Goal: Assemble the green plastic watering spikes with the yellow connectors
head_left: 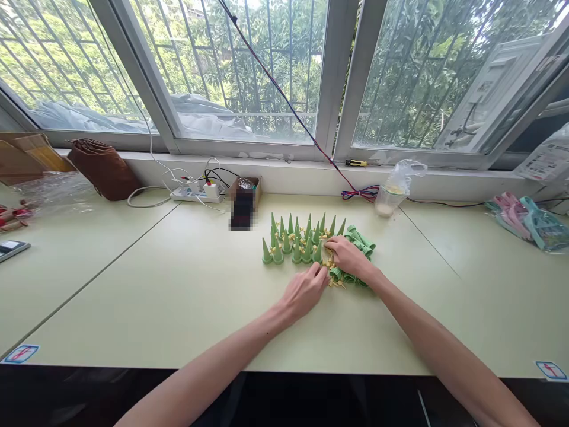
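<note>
Several small green cones (307, 252) stand upright in rows on the pale table, with little yellow pieces (339, 283) scattered among and beside them. My left hand (306, 289) is at the front right of the rows, fingers bent together close to the nearest cone and the yellow pieces; whatever is at its fingertips is hidden. Reaching in from the right, my right hand (345, 255) has its fingers pinched over yellow pieces behind the front row. More green cones (362, 242) lie on their sides in a heap past my right hand, and some lie nearer, below its wrist.
Behind the cones stands a small cardboard box (251, 187), beside a power strip (191, 193) with cables. A plastic cup in a bag (389, 198) is at the back right. A brown bag (104, 169) lies at left, and pink and teal packages (528, 219) at far right.
</note>
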Action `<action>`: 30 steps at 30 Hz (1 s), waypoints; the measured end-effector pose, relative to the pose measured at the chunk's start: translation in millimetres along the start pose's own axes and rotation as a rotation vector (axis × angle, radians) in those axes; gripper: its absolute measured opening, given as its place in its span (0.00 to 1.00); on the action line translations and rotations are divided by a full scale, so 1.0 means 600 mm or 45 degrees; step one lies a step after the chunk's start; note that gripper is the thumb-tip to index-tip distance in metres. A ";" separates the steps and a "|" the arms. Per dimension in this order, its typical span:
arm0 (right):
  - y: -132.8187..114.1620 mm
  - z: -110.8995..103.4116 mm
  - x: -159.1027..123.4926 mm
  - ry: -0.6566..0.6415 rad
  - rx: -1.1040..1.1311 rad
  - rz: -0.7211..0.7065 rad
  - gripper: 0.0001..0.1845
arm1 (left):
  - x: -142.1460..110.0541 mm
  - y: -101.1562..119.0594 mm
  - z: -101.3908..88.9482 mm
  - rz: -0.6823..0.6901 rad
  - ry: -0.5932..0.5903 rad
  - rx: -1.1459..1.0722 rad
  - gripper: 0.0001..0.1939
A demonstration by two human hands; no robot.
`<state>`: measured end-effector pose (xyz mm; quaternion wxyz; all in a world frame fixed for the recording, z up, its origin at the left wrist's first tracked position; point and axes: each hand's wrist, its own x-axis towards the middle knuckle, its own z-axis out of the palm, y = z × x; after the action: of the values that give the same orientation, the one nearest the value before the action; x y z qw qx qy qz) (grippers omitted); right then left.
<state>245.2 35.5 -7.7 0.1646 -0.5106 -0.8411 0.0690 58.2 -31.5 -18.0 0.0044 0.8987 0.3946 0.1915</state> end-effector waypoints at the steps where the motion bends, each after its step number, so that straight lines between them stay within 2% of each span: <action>1: 0.001 0.000 -0.002 -0.001 0.025 -0.010 0.20 | 0.001 0.001 0.000 0.007 0.007 -0.015 0.14; 9: -0.003 -0.010 -0.018 -0.017 0.203 -0.081 0.18 | 0.007 0.001 0.005 0.047 0.011 -0.093 0.22; 20: -0.021 -0.021 -0.036 -0.035 0.293 -0.099 0.20 | 0.004 -0.003 0.008 0.028 0.024 -0.114 0.21; 23: -0.018 -0.025 -0.037 0.018 0.371 -0.070 0.19 | 0.001 -0.004 0.008 0.039 0.034 -0.128 0.19; 27: -0.015 -0.025 -0.033 0.110 0.244 0.028 0.19 | -0.004 -0.003 0.008 -0.016 0.059 -0.160 0.14; 30: -0.016 -0.021 -0.031 0.019 0.114 0.094 0.18 | -0.007 -0.001 0.006 -0.080 0.071 -0.157 0.13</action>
<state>249.4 13.9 3.0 0.1907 -0.5339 -0.8165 0.1088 56.7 -33.5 -22.8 0.0548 0.8782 0.4100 0.2401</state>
